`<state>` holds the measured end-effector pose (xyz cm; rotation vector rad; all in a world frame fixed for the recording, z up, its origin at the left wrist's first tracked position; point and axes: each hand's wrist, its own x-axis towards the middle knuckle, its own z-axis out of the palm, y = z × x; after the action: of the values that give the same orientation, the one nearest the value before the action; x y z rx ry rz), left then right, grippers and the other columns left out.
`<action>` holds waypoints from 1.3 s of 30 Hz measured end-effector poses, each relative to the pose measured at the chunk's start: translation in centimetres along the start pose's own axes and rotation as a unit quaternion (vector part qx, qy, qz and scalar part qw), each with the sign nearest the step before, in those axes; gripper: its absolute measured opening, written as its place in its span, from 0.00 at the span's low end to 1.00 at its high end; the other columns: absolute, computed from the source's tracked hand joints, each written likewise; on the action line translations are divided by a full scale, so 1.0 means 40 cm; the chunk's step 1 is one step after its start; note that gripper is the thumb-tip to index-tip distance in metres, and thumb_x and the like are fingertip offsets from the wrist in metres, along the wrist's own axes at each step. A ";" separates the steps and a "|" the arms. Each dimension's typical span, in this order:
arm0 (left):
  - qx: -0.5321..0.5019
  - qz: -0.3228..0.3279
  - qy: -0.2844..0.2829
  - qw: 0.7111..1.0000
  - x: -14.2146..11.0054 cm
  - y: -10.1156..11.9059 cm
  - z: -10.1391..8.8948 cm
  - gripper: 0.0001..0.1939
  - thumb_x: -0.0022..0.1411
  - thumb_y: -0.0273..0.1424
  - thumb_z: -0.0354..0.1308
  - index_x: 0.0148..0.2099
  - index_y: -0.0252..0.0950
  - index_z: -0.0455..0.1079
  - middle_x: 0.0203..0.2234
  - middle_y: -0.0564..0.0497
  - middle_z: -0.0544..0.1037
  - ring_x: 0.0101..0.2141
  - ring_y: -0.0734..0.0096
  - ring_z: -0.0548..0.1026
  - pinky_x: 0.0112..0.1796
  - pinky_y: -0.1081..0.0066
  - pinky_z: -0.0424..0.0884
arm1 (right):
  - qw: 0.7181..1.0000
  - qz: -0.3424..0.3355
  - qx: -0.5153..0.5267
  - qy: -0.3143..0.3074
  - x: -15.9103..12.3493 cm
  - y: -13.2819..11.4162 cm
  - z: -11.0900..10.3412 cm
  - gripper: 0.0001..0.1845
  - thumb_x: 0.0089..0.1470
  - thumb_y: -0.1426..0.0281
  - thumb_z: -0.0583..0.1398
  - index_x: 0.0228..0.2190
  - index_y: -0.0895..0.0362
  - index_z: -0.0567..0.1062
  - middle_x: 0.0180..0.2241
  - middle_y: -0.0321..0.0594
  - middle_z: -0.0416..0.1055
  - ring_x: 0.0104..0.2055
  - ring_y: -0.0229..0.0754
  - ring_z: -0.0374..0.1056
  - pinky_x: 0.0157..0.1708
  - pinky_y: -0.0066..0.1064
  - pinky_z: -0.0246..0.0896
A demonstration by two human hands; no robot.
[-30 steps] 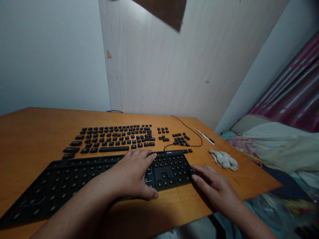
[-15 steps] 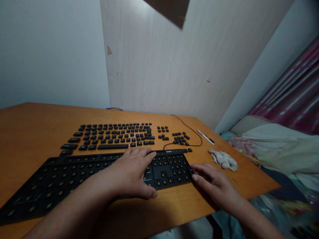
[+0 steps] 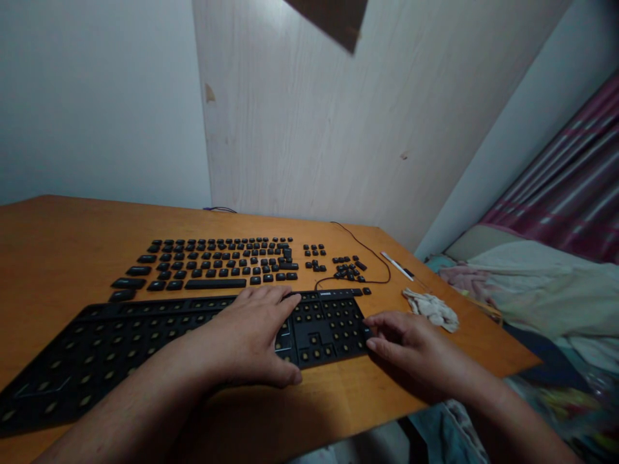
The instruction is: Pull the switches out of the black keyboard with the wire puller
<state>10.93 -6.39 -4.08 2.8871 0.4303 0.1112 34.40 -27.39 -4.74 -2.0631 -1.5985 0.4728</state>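
Observation:
A black keyboard base (image 3: 159,335) with its keys off lies along the front of the desk, its small sockets bare. My left hand (image 3: 251,335) rests across its middle, open, fingers spread forward and thumb apart, hiding part of the sockets. At the base's right end my right hand (image 3: 403,338) is closed in a pinch. Between its thumb and fingertips shows a small dark keycap (image 3: 366,331), partly hidden, against the number pad's edge. Behind the base, loose black keycaps (image 3: 217,264) stand in rows, with a long space bar (image 3: 215,283) in front.
More keycaps lie in groups (image 3: 314,250) and a pile (image 3: 349,273) at the right, beside a thin black cable (image 3: 370,241). Farther right are a white strip (image 3: 396,265) and a crumpled cloth (image 3: 432,308). The wooden desk (image 3: 97,225) meets a wall behind.
The view has shifted slightly, so the desk sits a little farther left. Both hands keep nearly the same places on the keyboard base.

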 end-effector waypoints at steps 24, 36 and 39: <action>-0.004 -0.006 -0.004 1.000 0.002 0.002 0.000 0.54 0.41 0.57 0.61 0.67 0.40 0.54 0.65 0.42 0.55 0.63 0.46 0.54 0.60 0.54 0.52 | 0.981 0.043 0.188 -0.032 -0.003 0.045 0.031 0.14 0.59 0.58 0.58 0.39 0.57 0.73 0.26 0.33 0.65 0.25 0.32 0.57 0.23 0.24 0.51; -0.022 -0.012 -0.007 1.000 0.000 0.004 -0.006 0.53 0.42 0.57 0.61 0.67 0.41 0.55 0.65 0.43 0.56 0.62 0.45 0.55 0.60 0.53 0.53 | 0.991 -0.054 -0.012 0.120 -0.056 0.046 0.043 0.15 0.61 0.67 0.53 0.45 0.53 0.77 0.41 0.44 0.77 0.42 0.46 0.73 0.43 0.36 0.67; -0.018 -0.010 -0.004 1.000 0.000 0.003 -0.005 0.54 0.41 0.57 0.61 0.67 0.40 0.55 0.65 0.42 0.57 0.62 0.44 0.55 0.60 0.53 0.53 | 0.988 -0.073 -0.075 0.112 -0.057 0.034 0.038 0.15 0.59 0.70 0.53 0.42 0.54 0.77 0.38 0.42 0.79 0.39 0.44 0.75 0.40 0.33 0.69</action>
<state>10.94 -6.48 -3.86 2.8471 0.4511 0.1022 34.05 -29.62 -6.82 -2.0066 -1.6744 0.0660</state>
